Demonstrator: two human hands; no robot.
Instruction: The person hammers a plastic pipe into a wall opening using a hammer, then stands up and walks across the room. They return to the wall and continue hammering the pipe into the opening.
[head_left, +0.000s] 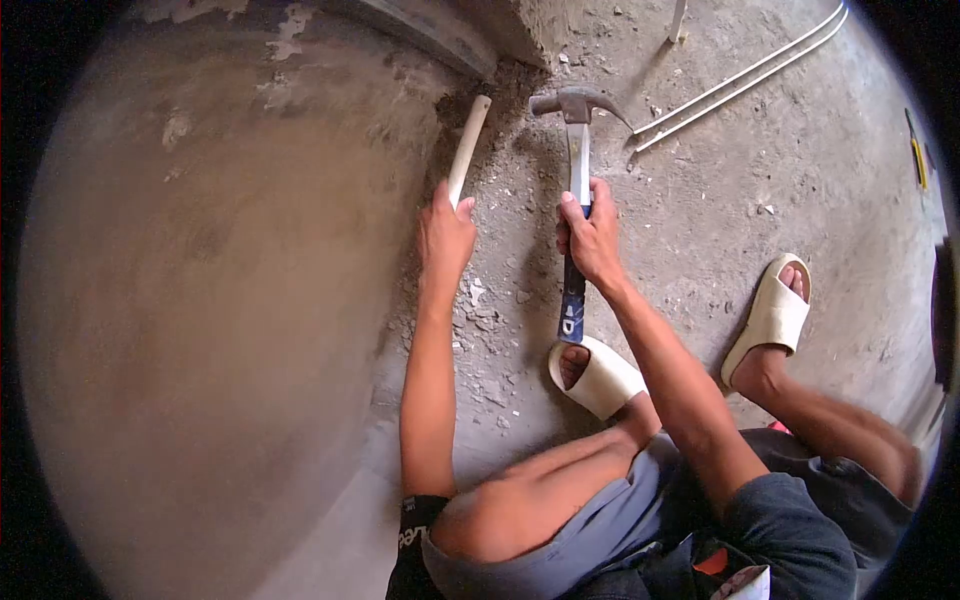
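My left hand (pixel 446 238) is closed around the lower end of a pale, rod-like piece (pixel 469 150), which tilts up and slightly right beside the wall. To its right, my right hand (pixel 590 232) grips a claw hammer (pixel 578 150) by its blue and black handle. The hammer stands head up in the view, its metal head (pixel 575 103) with the flat face to the left and the curved claw to the right. Hammer and pale piece are apart.
A bare wall (pixel 220 280) fills the left side. Rubble (pixel 485 320) lies along its base. Two thin white strips (pixel 740 80) rest on the concrete floor (pixel 690 210) at upper right, and a yellow cutter (pixel 918 162) at far right. My sandalled feet (pixel 600 378) are near.
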